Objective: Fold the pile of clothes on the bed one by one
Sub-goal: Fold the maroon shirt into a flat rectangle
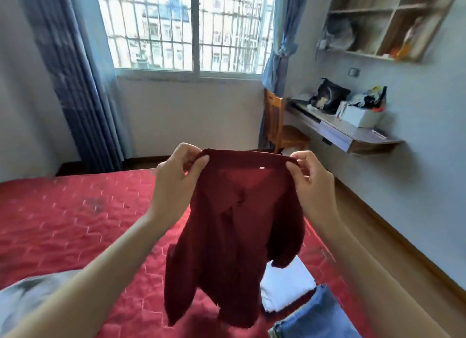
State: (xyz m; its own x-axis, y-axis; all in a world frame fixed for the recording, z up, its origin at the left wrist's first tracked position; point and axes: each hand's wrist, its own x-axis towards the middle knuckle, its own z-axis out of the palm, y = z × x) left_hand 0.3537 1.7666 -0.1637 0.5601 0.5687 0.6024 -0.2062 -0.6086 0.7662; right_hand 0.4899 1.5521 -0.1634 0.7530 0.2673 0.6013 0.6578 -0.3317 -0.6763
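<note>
Maroon garment [234,226] hangs above the bed [63,219], its top edge pinched by left hand [176,183] at nine o'clock and right hand [310,183] at three.

Two hands [176,183] [312,186], one dark red garment [234,236], one folded white cloth [285,284], one pair of jeans [315,317].

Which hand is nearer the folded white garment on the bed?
Right. The right hand grips the red garment above the white garment; the left hand is farther left.

Open red bed [63,219] to the left and far side, white folded cloth [285,284] and jeans [317,315] crowding near right, grey cloth [27,292] at near left corner.
</note>
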